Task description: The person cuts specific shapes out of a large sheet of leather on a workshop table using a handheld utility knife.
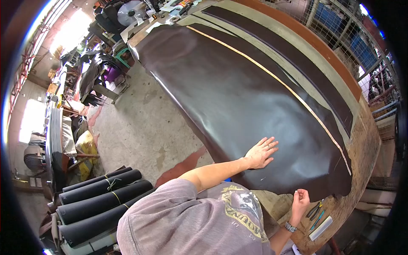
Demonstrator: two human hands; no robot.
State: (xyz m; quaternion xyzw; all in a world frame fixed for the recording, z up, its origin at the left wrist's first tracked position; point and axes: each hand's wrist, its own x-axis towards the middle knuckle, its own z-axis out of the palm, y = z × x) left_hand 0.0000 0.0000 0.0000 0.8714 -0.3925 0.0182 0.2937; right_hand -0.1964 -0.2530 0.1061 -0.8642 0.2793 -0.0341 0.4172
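Observation:
A large dark brown leather hide (221, 93) is spread over the table, its left side hanging past the edge. My left hand (261, 154) lies flat on it, fingers spread, a ring on one finger. At the hide's near edge, my right hand (300, 202) has its fingers curled in, thumb against them. Whatever they pinch, if anything, is hidden. Along the hide's far side runs a long, thin, pale strip (272, 75). To the right of my right hand are yellow-and-black pliers (315, 211), a slim teal tool (317, 220) and a whitish bar (321, 228).
Beyond the hide lies a long dark strip (289, 59) of material. The worn wooden tabletop (364, 148) shows at the right, with a wire mesh (340, 25) behind. Several dark rolls (102, 199) are stacked at lower left. Concrete floor (140, 114) lies left of the table.

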